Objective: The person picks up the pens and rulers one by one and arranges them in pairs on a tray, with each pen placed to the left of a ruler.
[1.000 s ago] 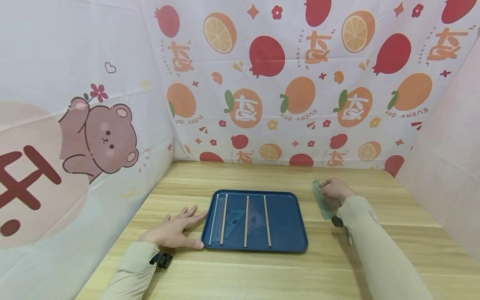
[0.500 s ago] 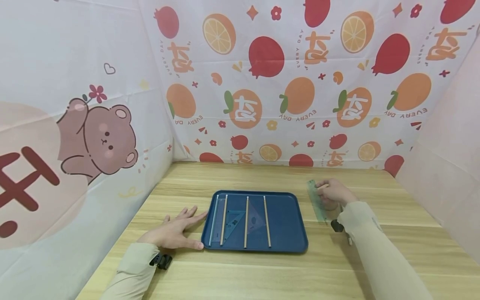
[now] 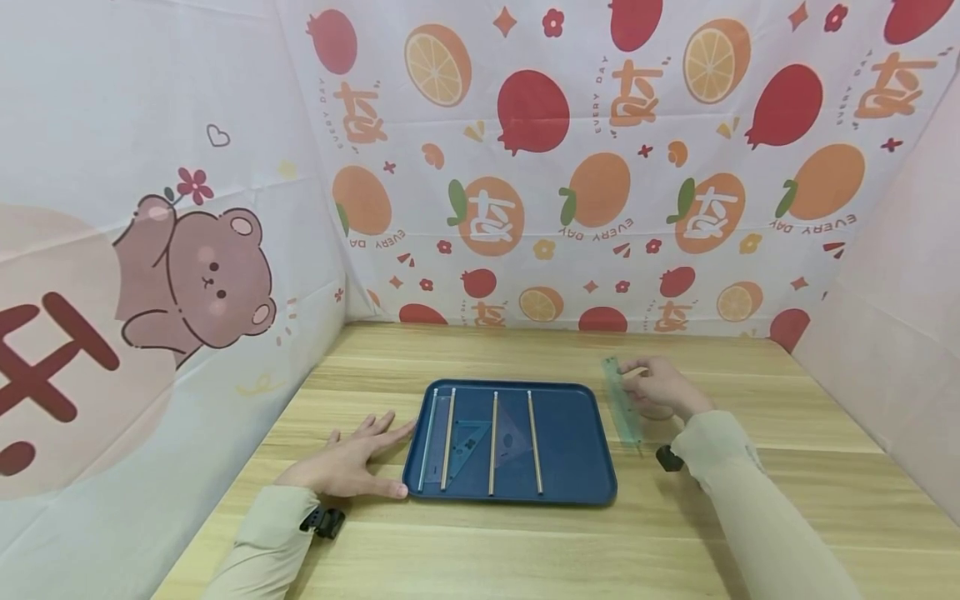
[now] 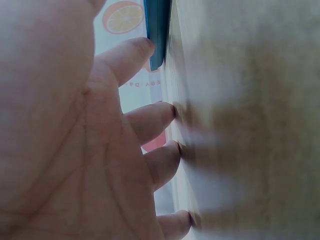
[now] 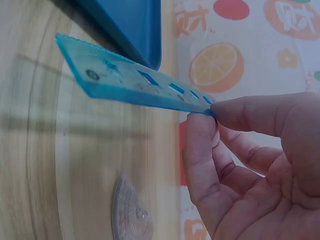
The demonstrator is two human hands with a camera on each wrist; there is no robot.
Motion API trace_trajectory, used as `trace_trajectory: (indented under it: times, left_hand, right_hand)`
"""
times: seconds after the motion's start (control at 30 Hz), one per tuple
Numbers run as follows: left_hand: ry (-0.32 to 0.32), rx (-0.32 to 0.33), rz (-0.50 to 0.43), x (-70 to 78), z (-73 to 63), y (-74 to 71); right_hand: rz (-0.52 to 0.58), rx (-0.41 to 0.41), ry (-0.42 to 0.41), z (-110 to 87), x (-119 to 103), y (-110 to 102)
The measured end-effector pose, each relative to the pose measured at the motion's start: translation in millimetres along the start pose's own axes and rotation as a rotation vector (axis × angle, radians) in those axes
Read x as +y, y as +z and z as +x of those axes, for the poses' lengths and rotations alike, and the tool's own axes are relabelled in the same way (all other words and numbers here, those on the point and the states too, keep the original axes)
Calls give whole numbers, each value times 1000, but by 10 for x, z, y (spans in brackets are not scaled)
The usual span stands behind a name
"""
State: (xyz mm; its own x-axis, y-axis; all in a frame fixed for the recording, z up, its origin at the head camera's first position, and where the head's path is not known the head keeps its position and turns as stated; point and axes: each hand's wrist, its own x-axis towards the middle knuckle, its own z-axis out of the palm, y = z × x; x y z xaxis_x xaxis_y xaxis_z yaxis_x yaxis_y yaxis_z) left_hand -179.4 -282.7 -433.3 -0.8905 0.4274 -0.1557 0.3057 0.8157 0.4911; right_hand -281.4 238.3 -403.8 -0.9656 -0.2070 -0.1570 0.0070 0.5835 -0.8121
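Note:
My right hand (image 3: 662, 388) pinches a translucent blue-green ruler (image 3: 621, 404) between thumb and fingertips. In the right wrist view the ruler (image 5: 130, 77), with cut-out shapes, is held above the table and apart from it. A clear protractor (image 5: 131, 212) lies on the table below that hand. My left hand (image 3: 345, 467) rests on the table, fingers spread, touching the left side of a blue tray (image 3: 573, 450). On the tray lie several thin pencils (image 3: 492, 446), a clear ruler (image 3: 438, 437), a blue set square (image 3: 468, 446) and a purplish set square (image 3: 512, 437).
The light wooden table (image 3: 510, 550) stretches around the tray. A fruit-print cloth (image 3: 532, 208) hangs behind it, with a bear-print cloth (image 3: 210, 275) at the left and a pale cloth (image 3: 892, 292) at the right.
My right hand has carried the ruler a little left, toward the tray. More of the protractor's spot shows beneath the hand. The left hand and tray have stayed put.

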Motion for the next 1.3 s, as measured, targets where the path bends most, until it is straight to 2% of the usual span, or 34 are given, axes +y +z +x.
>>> trace_trajectory:
  times: [0.13,0.4,0.63,0.97,1.3]
  left_hand:
    - [1,-1,1,9,-8,-4]
    - [-4,-6,-5,17,-14,-10]
    - [-1,-3,7,5,-11,-5]
    - [-1,-5,8,7,-7,-6]
    - [1,-2,19,14,-11,-11]
  right_hand:
    - [10,-15,-26,-36,-67,50]
    - [81,-25,-26,-63,-154,189]
    - [84,-42,-55,-66,-211,304]
    - [89,-75,-54,-50,-267,434]
    - [88,-67,-60,-52,-342,585]
